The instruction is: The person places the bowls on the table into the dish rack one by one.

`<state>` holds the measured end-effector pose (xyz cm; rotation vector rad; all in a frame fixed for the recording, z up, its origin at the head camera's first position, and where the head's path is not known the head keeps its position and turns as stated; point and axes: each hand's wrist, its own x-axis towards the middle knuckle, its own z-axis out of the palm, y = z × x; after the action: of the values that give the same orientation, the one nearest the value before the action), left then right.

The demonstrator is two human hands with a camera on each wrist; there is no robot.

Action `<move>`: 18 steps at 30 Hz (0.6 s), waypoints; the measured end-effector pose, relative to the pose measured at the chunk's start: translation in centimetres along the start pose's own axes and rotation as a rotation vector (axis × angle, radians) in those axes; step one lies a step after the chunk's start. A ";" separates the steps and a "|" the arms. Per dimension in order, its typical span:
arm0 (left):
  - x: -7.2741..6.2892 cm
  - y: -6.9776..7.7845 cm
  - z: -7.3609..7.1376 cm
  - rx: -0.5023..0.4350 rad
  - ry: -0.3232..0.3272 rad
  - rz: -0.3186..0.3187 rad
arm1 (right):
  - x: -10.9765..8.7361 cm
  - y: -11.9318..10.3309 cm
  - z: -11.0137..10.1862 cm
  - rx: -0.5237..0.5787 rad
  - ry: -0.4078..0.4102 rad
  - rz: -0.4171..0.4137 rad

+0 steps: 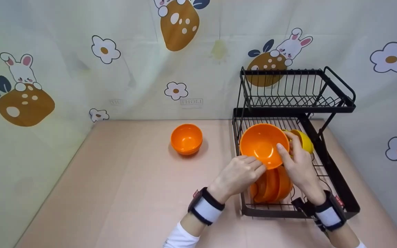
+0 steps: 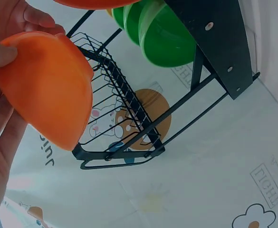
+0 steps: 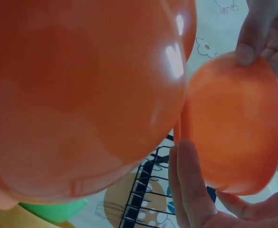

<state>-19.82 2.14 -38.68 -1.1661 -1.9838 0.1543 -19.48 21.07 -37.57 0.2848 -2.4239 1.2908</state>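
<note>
Both hands hold an orange bowl [image 1: 264,143] over the black dish rack [image 1: 245,208], its inside facing up toward the head camera. My left hand [image 1: 241,174] pinches the near rim, thumb on the outer wall in the right wrist view. My right hand [image 1: 300,163] grips the right side, its thumb at the inside of the rim and fingers behind the wall. Several orange bowls [image 1: 271,187] stand on edge in the rack just below. Partly hidden behind the right hand is a yellow bowl [image 1: 305,141]. Green bowls [image 2: 165,38] show in the left wrist view.
Another orange bowl [image 1: 186,139], possibly a nested stack, stands upright on the table [image 1: 133,193] left of the rack. An upper wire shelf [image 1: 295,110] rises over the rack's back part. A patterned curtain [image 1: 133,79] hangs behind the table.
</note>
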 end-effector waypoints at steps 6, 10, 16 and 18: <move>0.2 0.4 0.0 -0.017 0.031 0.010 | 0.0 0.2 0.0 -0.008 0.031 0.019; 0.4 0.8 0.0 -0.036 0.041 0.016 | 0.0 0.2 -0.1 0.000 0.045 0.027; 0.5 1.1 0.2 -0.103 0.060 -0.006 | 0.1 0.1 -0.6 -0.040 0.071 -0.009; 0.5 1.1 0.3 -0.121 0.069 -0.019 | 0.1 0.1 -0.9 -0.051 0.090 -0.020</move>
<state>-19.39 3.23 -39.07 -1.2123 -1.9647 -0.0159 -19.42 21.86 -37.14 0.2315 -2.3681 1.2047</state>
